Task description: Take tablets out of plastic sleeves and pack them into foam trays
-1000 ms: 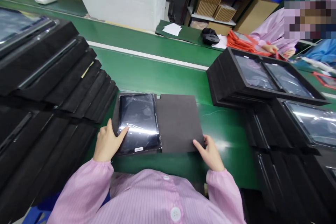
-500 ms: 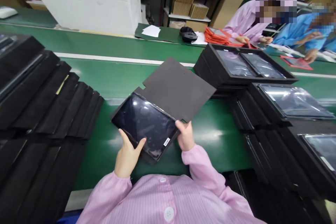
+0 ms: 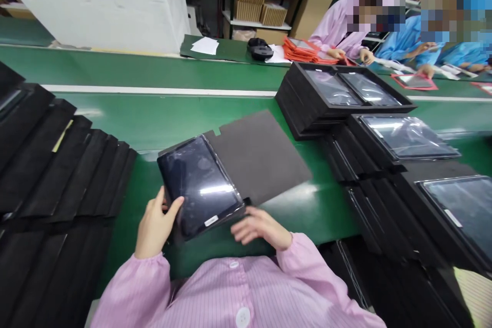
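**One held edge, one loose corner**

The left hand (image 3: 155, 226), thumb uppermost, grasped the glossy black rectangular screen panel (image 3: 200, 177) by its left edge; the right hand (image 3: 261, 226), fingers loosely spread, lay near its lower-right corner, contact unclear. One-sided support could have let it skew against the matte dark-grey foam sheet (image 3: 265, 159) forward of the right fingers.

No text legible; white label (image 3: 211, 221) on tablet (image 3: 198, 177) unreadable.

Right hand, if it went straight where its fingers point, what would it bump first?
Probably the near edge of the dark tablet, by its white label. The right hand might pass above it, though; depth is unclear.
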